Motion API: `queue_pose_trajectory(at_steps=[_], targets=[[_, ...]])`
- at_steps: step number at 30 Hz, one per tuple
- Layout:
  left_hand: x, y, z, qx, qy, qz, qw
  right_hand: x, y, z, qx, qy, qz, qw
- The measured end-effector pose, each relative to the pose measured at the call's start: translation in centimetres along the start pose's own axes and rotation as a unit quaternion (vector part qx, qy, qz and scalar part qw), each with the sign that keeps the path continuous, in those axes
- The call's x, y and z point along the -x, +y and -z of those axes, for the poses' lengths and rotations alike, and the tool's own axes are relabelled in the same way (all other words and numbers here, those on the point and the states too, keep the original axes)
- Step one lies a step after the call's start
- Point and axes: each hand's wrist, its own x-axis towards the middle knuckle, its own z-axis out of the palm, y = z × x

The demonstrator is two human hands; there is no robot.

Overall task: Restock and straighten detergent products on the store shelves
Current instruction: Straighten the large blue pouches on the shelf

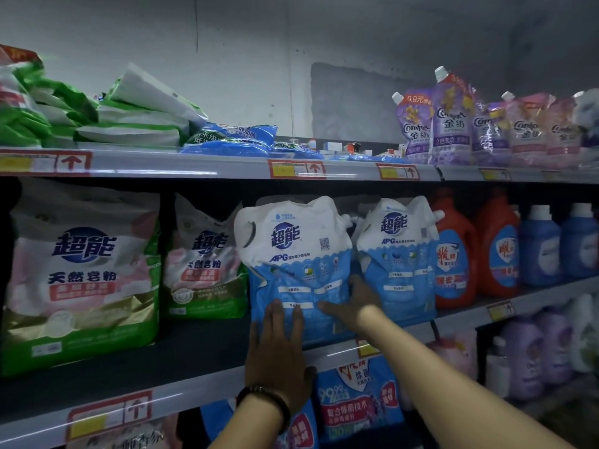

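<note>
- On the middle shelf (pixel 201 358), at about 9 o'clock in the view, a big pink and green powder bag (pixel 82 280) stands up near the front edge.
- Just to its right, a smaller powder bag (pixel 204 257) of the same kind sits farther back, with a dark gap in front of it.
- Near the middle of the view stands the blue and white pouch (pixel 296 264), the thing being fixed now. It leans a little, and its top is crumpled.
- The left hand (pixel 278 354) lies flat on the low front of this pouch, at its 7 o'clock. Its fingers are straight and a little spread, and they press, not pinch.
- The right hand (pixel 355 301) touches the pouch at its 4 o'clock. The thumb points left across the front, and the other fingers reach around the right edge; I cannot tell how they lie there.
- A second pouch (pixel 400 257) stands just beside it, at 3 o'clock, touching or almost touching.
- To do this well, I think both hands should push softly and evenly, so the pouch stands straight, faces front and lines up with its neighbor without knocking it over.
- Farther right, at 3 o'clock, stand red bottles (pixel 476 247) and then blue bottles (pixel 557 244).
- Up at 1 o'clock, purple softener pouches (pixel 453 124) sit on the top shelf.
</note>
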Motion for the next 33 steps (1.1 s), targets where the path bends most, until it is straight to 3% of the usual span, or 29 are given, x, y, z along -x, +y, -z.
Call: queue_pose_trajectory(at_steps=[3,5,9,15,21,26,33], targets=[[0.0,0.9,1.0,0.007,0.009,0.023,1.000,0.2,-0.1,0.8,0.040,-0.027,-0.004,0.999],[-0.4,2.3,2.2,0.020,0.072,0.019,0.997,0.0,-0.3,2.5,0.025,-0.012,-0.004,1.000],[-3.1,4.9,3.8,-0.037,0.164,-0.102,0.981,-1.1,-1.6,6.7,0.080,0.143,0.019,0.986],[-9.8,6.8,4.4,-0.027,0.084,-0.089,0.992,-3.8,-3.5,7.9,0.123,0.198,0.031,0.972],[-10.7,7.9,1.8,-0.007,0.083,-0.071,0.994,-6.0,-5.6,7.0,0.135,0.173,-0.001,0.976],[-11.2,7.1,0.9,0.034,0.096,-0.105,0.989,-7.4,-6.0,7.2,0.172,0.150,-0.022,0.973],[-11.6,6.6,0.2,0.063,0.102,-0.118,0.986,-7.0,-5.8,8.2,0.197,0.188,-0.011,0.962]])
